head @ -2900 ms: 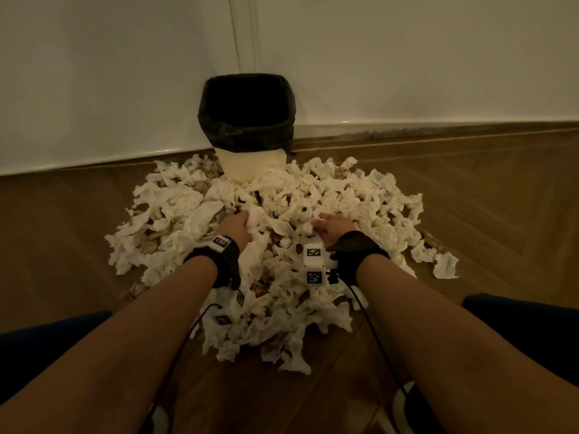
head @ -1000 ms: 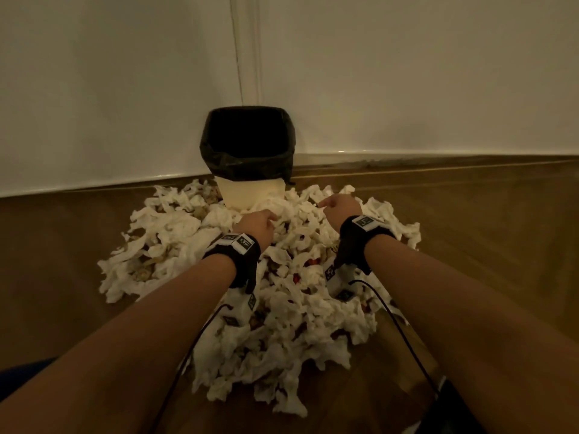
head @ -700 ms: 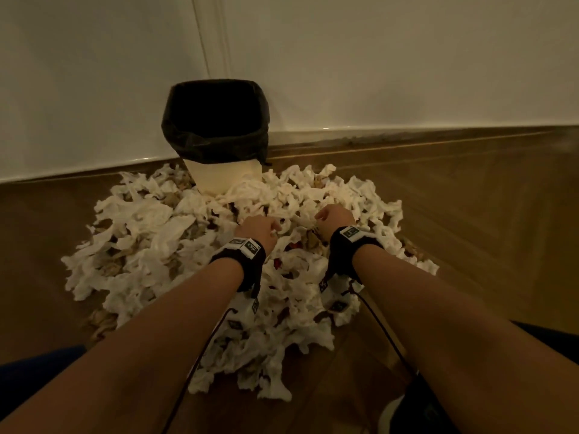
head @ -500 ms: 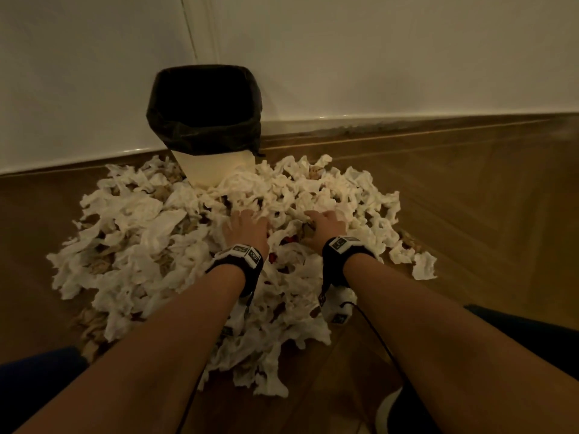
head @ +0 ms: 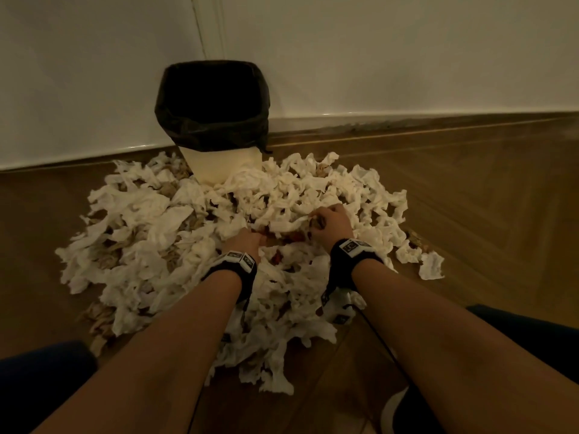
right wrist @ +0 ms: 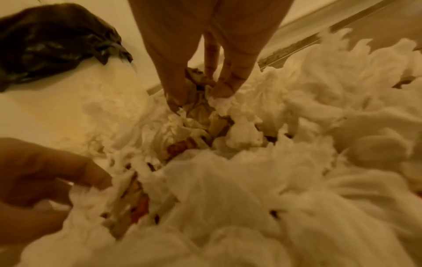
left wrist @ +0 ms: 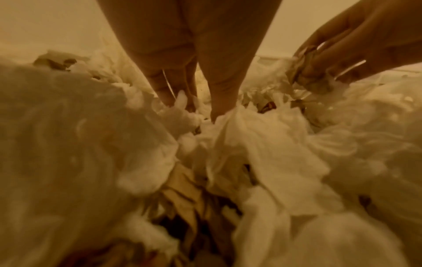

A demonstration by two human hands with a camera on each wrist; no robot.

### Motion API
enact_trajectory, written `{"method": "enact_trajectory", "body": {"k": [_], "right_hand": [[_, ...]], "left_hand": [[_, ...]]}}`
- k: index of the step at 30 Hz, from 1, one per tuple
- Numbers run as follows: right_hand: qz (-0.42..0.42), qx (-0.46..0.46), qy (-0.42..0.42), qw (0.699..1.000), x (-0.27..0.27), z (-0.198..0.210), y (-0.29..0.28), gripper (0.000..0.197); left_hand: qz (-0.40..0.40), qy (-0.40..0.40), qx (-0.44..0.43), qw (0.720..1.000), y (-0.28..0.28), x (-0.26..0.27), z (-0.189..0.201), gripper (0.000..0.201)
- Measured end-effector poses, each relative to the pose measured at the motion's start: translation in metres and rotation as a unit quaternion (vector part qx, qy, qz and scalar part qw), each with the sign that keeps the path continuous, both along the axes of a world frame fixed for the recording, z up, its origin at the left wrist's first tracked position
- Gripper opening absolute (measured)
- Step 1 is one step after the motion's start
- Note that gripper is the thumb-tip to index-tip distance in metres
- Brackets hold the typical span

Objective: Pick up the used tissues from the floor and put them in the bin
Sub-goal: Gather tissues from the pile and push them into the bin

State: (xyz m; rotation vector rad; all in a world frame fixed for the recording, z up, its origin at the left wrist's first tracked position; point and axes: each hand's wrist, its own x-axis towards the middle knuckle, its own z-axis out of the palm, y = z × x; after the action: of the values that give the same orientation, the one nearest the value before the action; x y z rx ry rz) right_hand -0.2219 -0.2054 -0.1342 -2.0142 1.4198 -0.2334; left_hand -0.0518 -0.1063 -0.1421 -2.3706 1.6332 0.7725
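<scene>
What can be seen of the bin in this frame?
The bin stands upright on the wooden floor against the white wall. Its body looks like pale cream plastic, tapering downward. A black crinkled liner bag is folded over the rim; the inside looks dark, contents not discernible. Crumpled tissues pile against its base. Neither hand touches it.

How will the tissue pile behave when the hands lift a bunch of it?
The tissue pile looks crumpled and thin, so probably floppy and light. Its tangled pieces may trail or drop as the left hand and right hand lift.
</scene>
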Motion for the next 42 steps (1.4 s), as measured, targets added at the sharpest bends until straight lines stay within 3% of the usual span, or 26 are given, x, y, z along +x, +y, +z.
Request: {"method": "enact_trajectory", "body": {"k": [4,7,10,14,16,18,24,29,32,37,42], "right_hand": [[-0.044,0.01,-0.098,0.994,0.011,0.007,0.001,0.032],[-0.13,0.088,-0.217,0.964,0.02,0.017,0.001,0.034],[-0.209,0.219,-0.346,0.888,0.024,0.031,0.0,0.031],[-0.266,0.385,-0.495,0.732,0.02,0.056,0.002,0.046],[-0.251,0.402,-0.533,0.701,0.017,0.07,0.004,0.048],[-0.223,0.398,-0.551,0.699,0.016,0.086,0.008,0.045],[-0.132,0.339,-0.562,0.742,0.018,0.137,0.015,0.042],[-0.102,0.339,-0.608,0.711,0.034,0.174,0.02,0.042],[-0.106,0.357,-0.643,0.67,0.046,0.201,0.019,0.034],[-0.113,0.355,-0.667,0.646,0.07,0.249,0.009,0.017],[-0.077,0.342,-0.673,0.651,0.107,0.272,-0.015,0.012]], "left_hand": [[-0.014,-0.006,0.003,1.0,0.0,0.002,0.003,0.025],[0.031,0.002,-0.044,0.999,0.002,0.007,0.011,0.015],[0.107,0.06,-0.108,0.987,0.002,0.016,0.023,0.015],[0.18,0.151,-0.2,0.951,0.006,0.028,0.043,0.008],[0.216,0.198,-0.23,0.928,0.01,0.036,0.054,0.006],[0.254,0.247,-0.258,0.899,0.015,0.043,0.067,0.015],[0.299,0.369,-0.348,0.808,0.026,0.055,0.119,0.021],[0.276,0.419,-0.42,0.756,0.028,0.065,0.172,0.026],[0.271,0.399,-0.444,0.755,0.026,0.074,0.201,0.025],[0.28,0.343,-0.482,0.756,0.011,0.094,0.233,0.025],[0.308,0.29,-0.498,0.757,-0.024,0.116,0.242,0.015]]}}
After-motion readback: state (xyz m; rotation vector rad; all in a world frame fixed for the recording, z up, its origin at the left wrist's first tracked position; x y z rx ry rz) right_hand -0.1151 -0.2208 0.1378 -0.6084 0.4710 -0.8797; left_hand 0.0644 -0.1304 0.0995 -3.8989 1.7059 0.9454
